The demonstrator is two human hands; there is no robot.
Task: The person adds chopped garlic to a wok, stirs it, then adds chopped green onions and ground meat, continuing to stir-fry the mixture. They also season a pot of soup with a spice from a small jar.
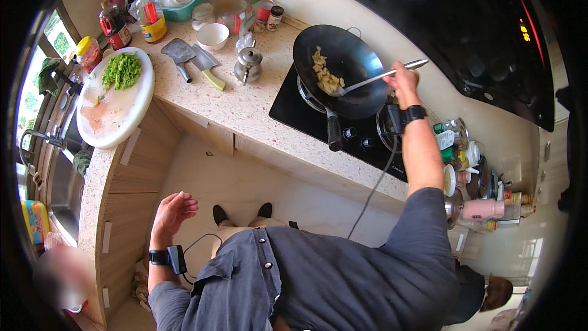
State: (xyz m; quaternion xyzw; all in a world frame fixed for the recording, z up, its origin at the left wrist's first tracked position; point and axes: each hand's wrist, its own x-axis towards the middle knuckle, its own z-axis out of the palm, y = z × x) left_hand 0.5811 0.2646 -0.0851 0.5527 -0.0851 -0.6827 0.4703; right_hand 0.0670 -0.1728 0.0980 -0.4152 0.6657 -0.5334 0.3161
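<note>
My right hand [405, 80] grips the handle of a metal wok spatula [374, 77]. Its blade rests inside a dark wok [356, 55], against a clump of pale, lightly browned food pieces [327, 76], perhaps egg or meat. The wok sits on the left burner of a black glass gas hob [303, 105], its black handle [334, 131] pointing toward me. Over the floor, clear of the counter, my left hand [177, 209] hangs with nothing in it and its fingers loosely bent.
A round white chopping board [133, 119] bears chopped green vegetables [121, 71]. A cleaver [204, 59], another broad blade [178, 53], a metal pot [248, 66] and a white bowl [212, 36] stand on the counter. A range hood [441, 23] overhangs the hob. Cables trail from both wrists.
</note>
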